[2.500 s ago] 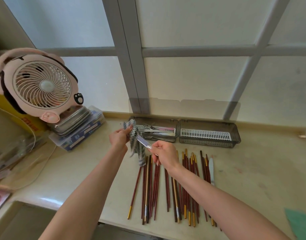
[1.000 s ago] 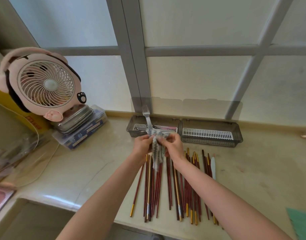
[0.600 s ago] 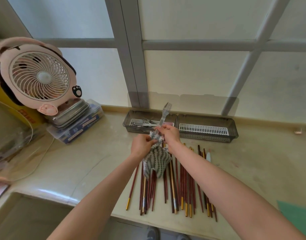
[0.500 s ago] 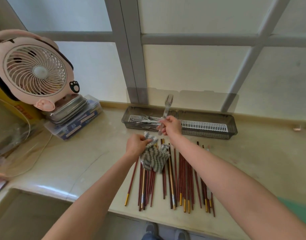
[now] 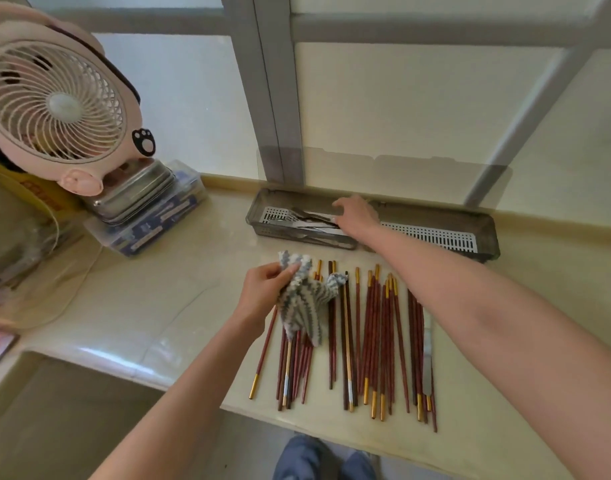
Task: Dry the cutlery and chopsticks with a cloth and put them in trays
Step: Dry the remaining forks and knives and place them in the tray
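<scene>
Head view: right grip (image 5: 356,216) over the left tray (image 5: 255,216).
Slack and holding nothing, it hovers over the cutlery (image 5: 297,219); left grip (image 5: 266,289) pinches the cloth (image 5: 307,303) above the chopsticks (image 5: 376,334).

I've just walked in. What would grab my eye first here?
A row of red-brown chopsticks lies spread across the cream counter, nearest the viewer. Over their far ends the left hand grips a grey striped cloth, while the right hand reaches into the left tray of metal cutlery by the window. A pink animal-shaped fan stands at far left.
</scene>
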